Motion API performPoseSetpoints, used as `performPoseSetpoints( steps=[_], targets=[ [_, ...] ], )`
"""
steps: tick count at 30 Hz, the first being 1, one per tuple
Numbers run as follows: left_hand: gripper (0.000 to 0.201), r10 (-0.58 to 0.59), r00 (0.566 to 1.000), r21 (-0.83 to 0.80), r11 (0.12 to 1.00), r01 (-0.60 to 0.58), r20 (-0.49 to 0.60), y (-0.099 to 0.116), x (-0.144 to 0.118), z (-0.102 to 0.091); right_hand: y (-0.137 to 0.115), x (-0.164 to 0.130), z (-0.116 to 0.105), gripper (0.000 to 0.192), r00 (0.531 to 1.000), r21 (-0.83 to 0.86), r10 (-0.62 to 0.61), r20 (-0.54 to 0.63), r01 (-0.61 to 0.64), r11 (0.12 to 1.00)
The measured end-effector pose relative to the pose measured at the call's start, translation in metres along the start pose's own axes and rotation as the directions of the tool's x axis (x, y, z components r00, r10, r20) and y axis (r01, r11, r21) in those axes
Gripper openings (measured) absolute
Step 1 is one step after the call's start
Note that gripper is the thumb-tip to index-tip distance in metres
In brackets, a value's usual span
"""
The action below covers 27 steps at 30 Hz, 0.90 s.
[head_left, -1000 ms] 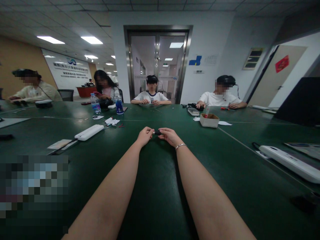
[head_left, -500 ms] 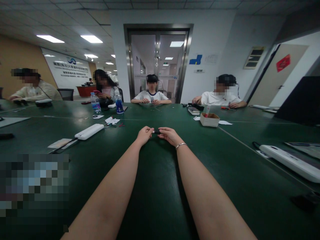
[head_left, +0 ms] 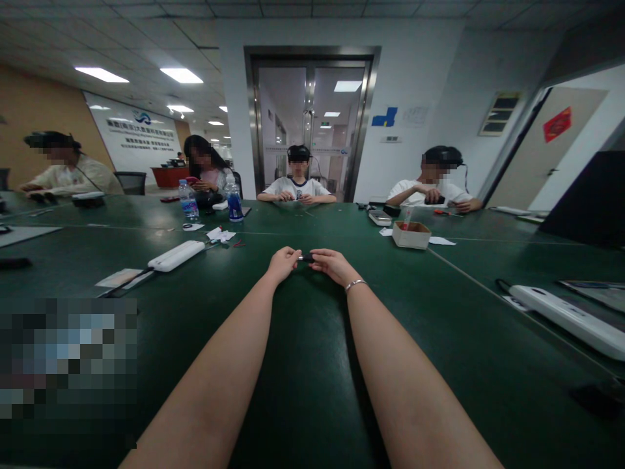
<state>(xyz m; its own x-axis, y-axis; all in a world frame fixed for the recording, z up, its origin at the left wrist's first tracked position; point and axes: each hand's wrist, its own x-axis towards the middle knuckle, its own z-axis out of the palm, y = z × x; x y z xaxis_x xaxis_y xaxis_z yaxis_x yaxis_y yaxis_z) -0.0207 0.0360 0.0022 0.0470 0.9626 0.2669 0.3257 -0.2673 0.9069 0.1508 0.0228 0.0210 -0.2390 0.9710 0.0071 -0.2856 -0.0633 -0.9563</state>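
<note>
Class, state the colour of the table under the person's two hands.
Dark green table, clearest in the head view.

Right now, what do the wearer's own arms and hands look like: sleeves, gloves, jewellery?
Both forearms are bare as far as the frame shows: no sleeves, no gloves. The left hand wears nothing visible. The right hand has a thin silver bracelet at the wrist. No watch or rings visible.

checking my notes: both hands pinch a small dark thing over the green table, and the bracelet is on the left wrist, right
Not quite: the bracelet is on the right wrist. The head view shows it behind the right hand; the left hand has a bare wrist. Both pinch the small dark thing over the green table.
</note>
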Motion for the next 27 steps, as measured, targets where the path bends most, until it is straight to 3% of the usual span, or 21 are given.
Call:
performPoseSetpoints(
  steps=[16, 27],
  targets=[
    [0.029, -0.090, 0.996, 0.008, 0.996, 0.090, 0.017, 0.010, -0.006, -0.003, -0.001, 0.000, -0.001, 0.017, 1.000, -0.031, 0.000, 0.016, 0.000, 1.000],
    [0.008, -0.114, 0.993, -0.162, 0.980, 0.117, 0.028, 0.018, -0.008, 0.001, 0.001, 0.001, -0.001, 0.014, 1.000, -0.008, -0.006, 0.006, 0.006, 1.000]
  ],
)
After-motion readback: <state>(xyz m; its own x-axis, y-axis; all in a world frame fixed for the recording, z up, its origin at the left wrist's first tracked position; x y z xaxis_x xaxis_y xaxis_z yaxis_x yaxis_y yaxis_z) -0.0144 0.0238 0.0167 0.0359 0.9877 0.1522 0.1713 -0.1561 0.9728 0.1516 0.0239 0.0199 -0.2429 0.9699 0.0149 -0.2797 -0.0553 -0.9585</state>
